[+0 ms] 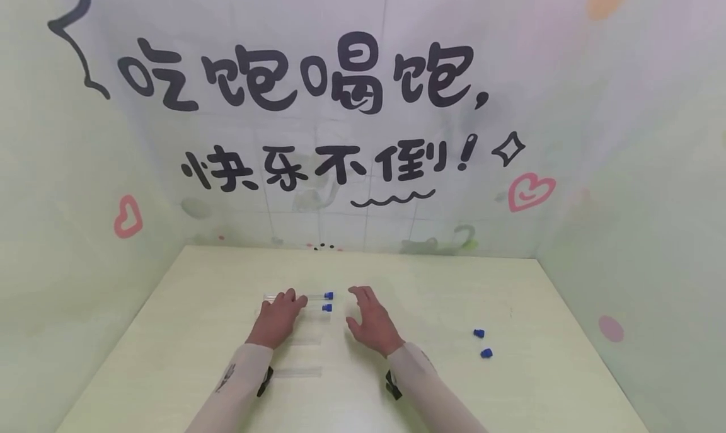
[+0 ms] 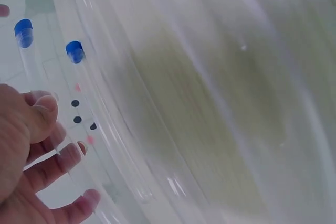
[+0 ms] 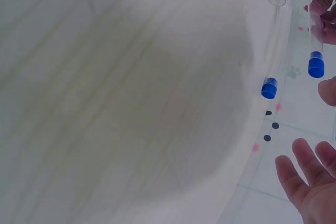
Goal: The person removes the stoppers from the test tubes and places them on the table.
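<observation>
We hold one capped tube [image 2: 33,66] pinched in our left fingers [image 2: 44,173], right fingers [image 3: 310,162] apart and empty past its blue cap [image 2: 23,34]; step, seemingly, placing; next, probably, level set-down alongside the second capped tube [image 2: 100,103].

The tabletop [image 1: 454,395] is brightly lit. Beside the gripping left hand [image 1: 276,319], another tube [image 2: 111,124] is glare-streaked; wrist views are blurred.

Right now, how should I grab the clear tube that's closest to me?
Probably best with your right hand, which holds nothing: come from above and the right, and pinch the clear tube across its thin sides, around the middle of the part that shows. It's long and slim, lying flat and pointing left to right, and your left sleeve crowds its left end.
</observation>
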The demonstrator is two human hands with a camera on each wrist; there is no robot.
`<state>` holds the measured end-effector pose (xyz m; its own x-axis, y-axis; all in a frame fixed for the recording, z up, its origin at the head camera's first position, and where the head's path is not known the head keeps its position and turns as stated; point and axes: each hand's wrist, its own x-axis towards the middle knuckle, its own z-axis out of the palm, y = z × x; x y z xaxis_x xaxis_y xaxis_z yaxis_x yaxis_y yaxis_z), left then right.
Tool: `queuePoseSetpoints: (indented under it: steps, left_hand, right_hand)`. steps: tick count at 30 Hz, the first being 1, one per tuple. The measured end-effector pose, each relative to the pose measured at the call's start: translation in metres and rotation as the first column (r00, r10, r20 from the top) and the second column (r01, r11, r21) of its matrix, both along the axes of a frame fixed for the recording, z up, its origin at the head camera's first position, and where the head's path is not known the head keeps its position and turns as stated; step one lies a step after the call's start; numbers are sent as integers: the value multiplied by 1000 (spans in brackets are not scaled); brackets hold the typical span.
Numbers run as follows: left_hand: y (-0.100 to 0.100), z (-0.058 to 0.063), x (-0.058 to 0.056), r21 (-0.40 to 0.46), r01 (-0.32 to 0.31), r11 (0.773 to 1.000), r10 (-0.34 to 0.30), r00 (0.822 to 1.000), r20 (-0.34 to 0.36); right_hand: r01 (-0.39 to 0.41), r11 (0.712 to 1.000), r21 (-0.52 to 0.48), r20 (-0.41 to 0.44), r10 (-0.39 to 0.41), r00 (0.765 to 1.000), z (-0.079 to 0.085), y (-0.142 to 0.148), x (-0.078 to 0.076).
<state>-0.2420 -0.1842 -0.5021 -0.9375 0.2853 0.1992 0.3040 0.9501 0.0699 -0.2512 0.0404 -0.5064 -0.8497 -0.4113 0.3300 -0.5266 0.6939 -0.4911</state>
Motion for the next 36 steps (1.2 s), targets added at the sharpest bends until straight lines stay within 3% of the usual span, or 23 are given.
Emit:
queuePoseSetpoints:
  steps: [11, 19, 26, 36]
  left_hand:
    - [25, 11, 13, -42, 23, 999, -24, 1000, -6]
    - [44, 14, 22, -11, 128, 992, -129, 990, -65]
    - [51, 15, 25, 11, 173, 985, -173, 984, -51]
    - [56, 22, 27, 16, 187, 982, -186, 982, -45]
  right_hand:
    - [-40, 999, -4, -12, 40, 999, -4, 2, 6]
    - [-87, 996, 26, -4, 87, 996, 6, 9, 10]
    - [-91, 996, 20, 13, 91, 996, 15, 18, 13]
    - [-94, 995, 10, -41, 95, 995, 14, 22, 23]
